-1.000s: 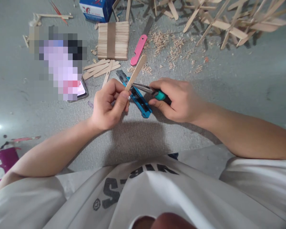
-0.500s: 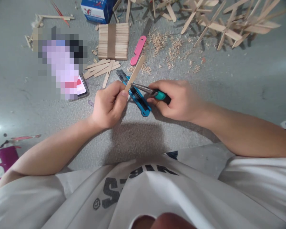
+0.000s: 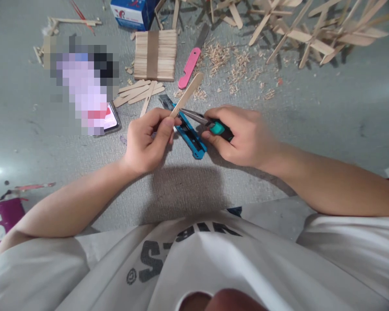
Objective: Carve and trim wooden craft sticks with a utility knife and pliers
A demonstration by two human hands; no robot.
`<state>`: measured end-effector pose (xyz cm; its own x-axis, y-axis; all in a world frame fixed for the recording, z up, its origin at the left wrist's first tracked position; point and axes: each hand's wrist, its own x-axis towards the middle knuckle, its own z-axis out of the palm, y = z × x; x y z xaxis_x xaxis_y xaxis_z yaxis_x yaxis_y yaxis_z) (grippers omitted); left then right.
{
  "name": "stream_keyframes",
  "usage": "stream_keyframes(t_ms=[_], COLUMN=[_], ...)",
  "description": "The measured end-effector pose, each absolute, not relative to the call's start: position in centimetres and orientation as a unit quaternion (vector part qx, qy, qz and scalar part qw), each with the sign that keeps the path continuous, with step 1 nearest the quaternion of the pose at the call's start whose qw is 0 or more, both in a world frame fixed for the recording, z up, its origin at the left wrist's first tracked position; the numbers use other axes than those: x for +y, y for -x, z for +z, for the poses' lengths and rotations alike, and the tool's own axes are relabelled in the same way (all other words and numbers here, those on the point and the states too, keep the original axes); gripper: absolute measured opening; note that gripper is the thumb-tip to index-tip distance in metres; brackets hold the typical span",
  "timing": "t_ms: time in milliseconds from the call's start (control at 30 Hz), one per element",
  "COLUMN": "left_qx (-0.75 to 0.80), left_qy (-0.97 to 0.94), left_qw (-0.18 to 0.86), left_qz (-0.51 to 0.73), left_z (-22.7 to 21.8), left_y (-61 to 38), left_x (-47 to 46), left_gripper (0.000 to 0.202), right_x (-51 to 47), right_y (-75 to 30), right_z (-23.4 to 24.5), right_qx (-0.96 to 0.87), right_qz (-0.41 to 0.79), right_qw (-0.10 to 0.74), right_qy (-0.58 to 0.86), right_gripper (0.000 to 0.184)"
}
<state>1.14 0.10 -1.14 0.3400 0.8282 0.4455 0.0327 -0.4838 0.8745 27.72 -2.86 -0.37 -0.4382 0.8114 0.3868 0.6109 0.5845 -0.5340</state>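
Between thumb and fingers, my left hand (image 3: 151,140) pinches a wooden craft stick (image 3: 189,93) by its lower end, with the rounded end pointing up and right. My right hand (image 3: 238,136) is closed around needle-nose pliers (image 3: 196,117) with green and black handles. The tips of the pliers meet the edge of the stick just above my left fingers; whether they grip it I cannot tell. Below both lies a blue utility knife (image 3: 194,144) on the table, partly covered by the stick and my left fingers.
A banded bundle of craft sticks (image 3: 165,54), loose sticks (image 3: 138,91) and a pink-handled folding saw or knife (image 3: 190,67) lie beyond my hands. Wood shavings (image 3: 218,58) are scattered nearby. Joined stick crosses (image 3: 306,39) stand back right. A phone (image 3: 114,119) and blue box (image 3: 134,15) are left.
The stick has tilted a little further to the right, and my left fingers have shifted slightly around its lower end. The pliers' tips stay by the stick's edge.
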Motion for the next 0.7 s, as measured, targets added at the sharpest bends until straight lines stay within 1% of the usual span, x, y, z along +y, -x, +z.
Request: stream_keyframes(t_ms=[200,533,700], left_qx=[0.303,0.295,0.273], left_qy=[-0.682,-0.688,-0.678], left_qw=[0.445,0.431,0.459], left_qz=[0.496,0.504,0.505], left_z=[-1.13,-1.33,-1.36], left_y=[-1.40,-1.46,-1.53], left_x=[-0.23,0.01,-0.15], left_gripper=[0.028,0.027,0.023], right_x=[-2.82,-2.97,-2.98], right_y=[-27.72,-27.80,-27.70], right_z=[-0.30,-0.33,-0.29], right_qx=[-0.825,-0.834,-0.835], right_qz=[0.175,0.153,0.148], right_qw=[0.321,0.309,0.321], right_qy=[0.431,0.431,0.422], right_gripper=[0.023,0.021,0.021])
